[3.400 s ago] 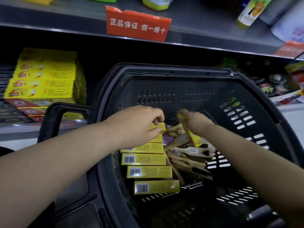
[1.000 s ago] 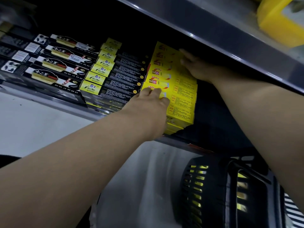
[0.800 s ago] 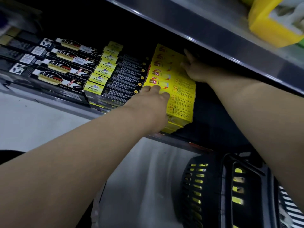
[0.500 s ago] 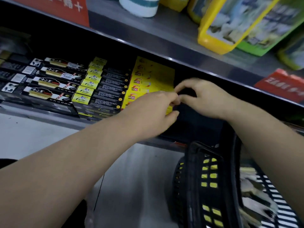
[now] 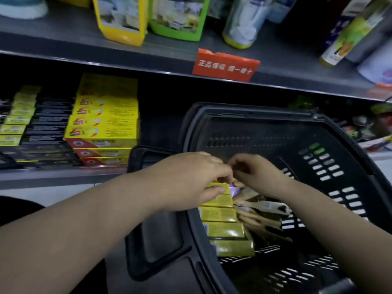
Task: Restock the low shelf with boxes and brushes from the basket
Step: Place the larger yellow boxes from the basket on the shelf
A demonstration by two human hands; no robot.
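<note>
Both hands were down in the basket, working the far end of the load. My left hand had its thumb and fingers narrowed onto the end of the top box, a pinch that made sense because the boxes lay overlapped in a row along the left wall with only their ends free. My right hand curled just beside it over the brushes; whether it actually held one, I could not tell, the fingers were blurred and folded under. The brushes lay heaped handle-up against the boxes, so a reach from above suited them. The low shelf sat close by on the left, its yellow stack squared at the front edge, with dark open space to its right. I judged this another pick, with plenty left to move.
</note>
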